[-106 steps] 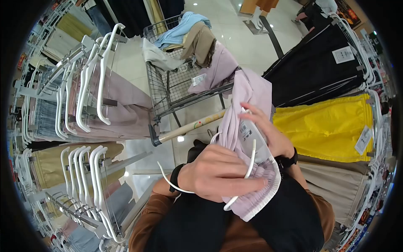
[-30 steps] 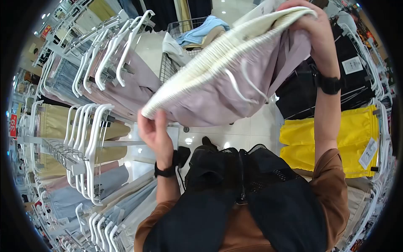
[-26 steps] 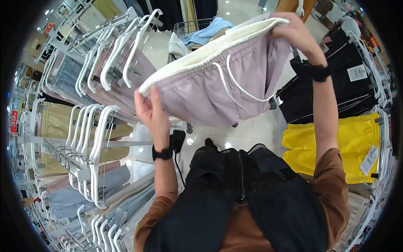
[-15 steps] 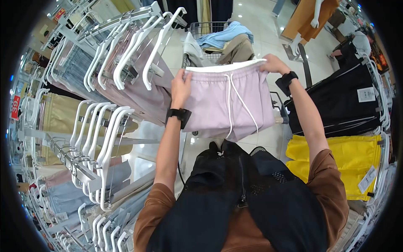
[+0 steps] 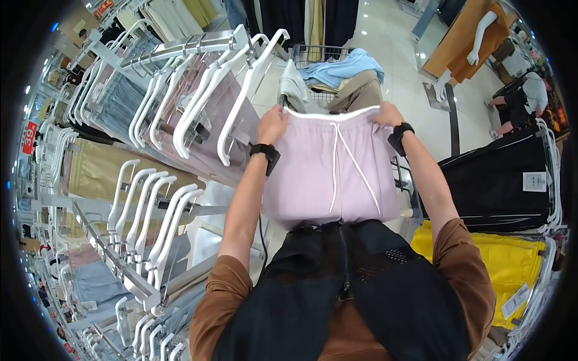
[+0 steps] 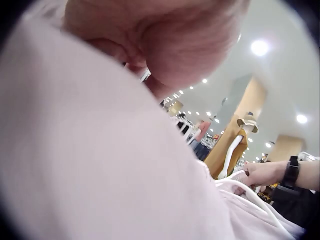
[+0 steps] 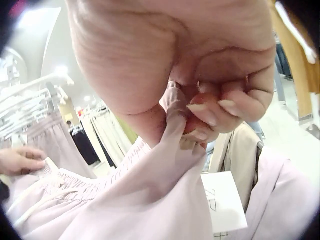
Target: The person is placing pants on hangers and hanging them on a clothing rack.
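Pale lilac drawstring shorts with cream elastic waistband (image 5: 325, 180): held up flat in front of chest, waistband stretched level between both hands, legs hanging down to black chest front (image 5: 343, 283).

Left hand (image 5: 272, 123): fingers curled over left end of waistband, gripping it. Black wrist strap (image 5: 265, 155) just below. Left wrist view mostly filled by palm and blurred lilac cloth; finger detail not readable there.

Right hand (image 5: 387, 114): pinching right end of waistband. In right wrist view, thumb and bent fingertips (image 7: 210, 107) clamped tight on a fold of the lilac cloth.

White drawstring cord (image 5: 333, 174): two strands dropping from waistband centre, lying loose on front of shorts.

Wire shopping cart (image 5: 313, 51): just behind the shorts, partly hidden by them. Inside: light blue garment (image 5: 340, 65), tan garment (image 5: 361, 91), pale grey garment (image 5: 293, 84), heaped together.

White plastic hangers (image 5: 180, 114): row on metal rack to the left, carrying mauve trousers (image 5: 223, 126); nearest hanger hook close beside left hand.

Black garments with white tag (image 5: 494, 180) hanging to the right; yellow garment (image 5: 518, 265) below them.

Mannequin in orange garment (image 5: 469, 42): far right background, well apart from cart.

White paper tag (image 7: 222, 200): below right hand in right wrist view; attachment not clear.
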The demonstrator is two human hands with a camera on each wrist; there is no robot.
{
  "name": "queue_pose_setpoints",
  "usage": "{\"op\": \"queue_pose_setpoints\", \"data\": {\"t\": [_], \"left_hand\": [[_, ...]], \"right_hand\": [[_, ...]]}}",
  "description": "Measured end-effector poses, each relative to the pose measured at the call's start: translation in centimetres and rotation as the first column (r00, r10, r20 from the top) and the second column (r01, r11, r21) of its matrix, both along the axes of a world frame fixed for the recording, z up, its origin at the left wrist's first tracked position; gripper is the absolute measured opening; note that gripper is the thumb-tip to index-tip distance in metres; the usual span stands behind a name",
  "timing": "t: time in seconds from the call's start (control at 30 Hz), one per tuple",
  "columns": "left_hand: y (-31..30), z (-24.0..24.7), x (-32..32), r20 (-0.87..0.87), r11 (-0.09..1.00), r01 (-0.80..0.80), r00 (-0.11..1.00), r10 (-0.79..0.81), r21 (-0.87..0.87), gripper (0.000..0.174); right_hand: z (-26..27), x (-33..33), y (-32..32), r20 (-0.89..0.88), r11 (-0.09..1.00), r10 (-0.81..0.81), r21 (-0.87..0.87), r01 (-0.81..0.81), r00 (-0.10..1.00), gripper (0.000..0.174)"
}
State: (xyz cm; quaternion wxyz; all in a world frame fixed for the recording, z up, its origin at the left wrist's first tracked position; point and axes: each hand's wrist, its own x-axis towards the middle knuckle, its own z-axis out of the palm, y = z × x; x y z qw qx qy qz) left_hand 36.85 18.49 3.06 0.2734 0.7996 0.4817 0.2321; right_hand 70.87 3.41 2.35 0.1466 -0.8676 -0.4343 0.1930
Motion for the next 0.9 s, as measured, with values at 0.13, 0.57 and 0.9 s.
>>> {"op": "queue_pose_setpoints", "data": {"t": [0.13, 0.57, 0.9], "left_hand": [[0.5, -0.9, -0.5, -0.097, 0.99, 0.066, 0.992, -0.079, -0.125, 0.039], [-6.3, 0.4, -5.4, 0.064, 0.927, 0.094, 0.995, -0.075, -0.362, 0.039], [-6.0, -4.2, -4.8, -0.391, 0.828, 0.344, 0.757, -0.524, -0.444, 0.042]], "right_hand": [[-6.6, 0.6, 0.6, 0.16, 0.967, 0.22, -0.163, -0.194, 0.962, 0.034], [19.2, -8.3, 18.8, 0.277, 0.296, 0.726, 0.7, -0.65, 0.629, 0.027], [18.4, -17.1, 31.9, 0.12, 0.141, 0.974, 0.338, -0.93, 0.191, 0.047]]}}
